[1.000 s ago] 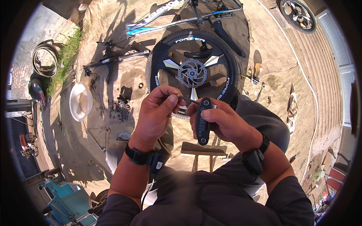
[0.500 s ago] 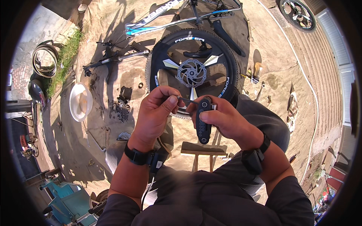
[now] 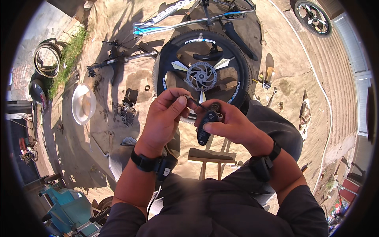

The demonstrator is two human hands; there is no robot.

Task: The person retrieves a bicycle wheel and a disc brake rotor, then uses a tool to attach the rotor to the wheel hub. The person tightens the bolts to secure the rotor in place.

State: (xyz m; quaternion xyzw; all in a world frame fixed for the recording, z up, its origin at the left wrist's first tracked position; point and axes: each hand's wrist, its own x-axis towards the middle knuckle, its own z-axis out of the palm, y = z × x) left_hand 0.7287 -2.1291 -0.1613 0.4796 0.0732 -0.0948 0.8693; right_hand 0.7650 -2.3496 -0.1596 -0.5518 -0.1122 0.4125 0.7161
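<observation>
My right hand (image 3: 233, 126) grips a black folding multi-tool (image 3: 206, 125) by its body, in front of my chest. My left hand (image 3: 166, 116) pinches one thin dark key (image 3: 196, 103) that sticks out from the tool's upper end. Both wrists wear black bands. Just beyond the hands a black bicycle wheel (image 3: 203, 75) with a silver brake disc lies flat on the sandy ground.
A bicycle frame (image 3: 189, 14) lies behind the wheel, with handlebars (image 3: 114, 63) to its left. A white bowl (image 3: 83, 103) and small dark parts (image 3: 126, 110) sit on the left. A wooden stool (image 3: 213, 156) stands under my hands. Another wheel (image 3: 314, 17) lies far right.
My left hand has drawn the thin key further out from the tool. The tool has tilted slightly. Both hands stay in the same place over the wheel.
</observation>
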